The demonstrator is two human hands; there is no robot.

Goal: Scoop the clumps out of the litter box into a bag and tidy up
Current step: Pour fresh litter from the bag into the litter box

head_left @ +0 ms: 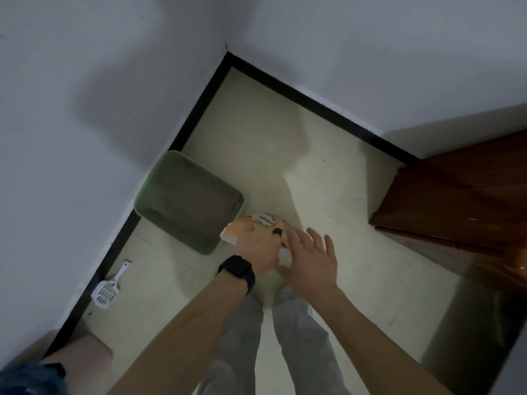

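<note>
Pale grey walls (85,81) meet in a far corner, edged by a black skirting (313,101) along a cream tiled floor (328,181). A dark brown wooden door (456,195) stands at the right. A green litter box (209,246) sits on the floor against the left wall, filled with grey litter (188,198) that lies fairly even. The person's grey trousers (299,337) show below the forearms, near the bottom of the view.

Just right of the box's near corner, held above the floor, is a crumpled orange and white bag (242,226). The left hand (256,249) grips it from above, fingers curled round the bunched material. The right hand (310,252) lies beside it with fingers straight and spread wide over the bag's right side; whether it presses on the bag I cannot tell.

A white slotted scoop (107,292) lies on the floor by the left wall, nearer than the box and apart from it. A black watch (238,270) wraps the left wrist.
</note>
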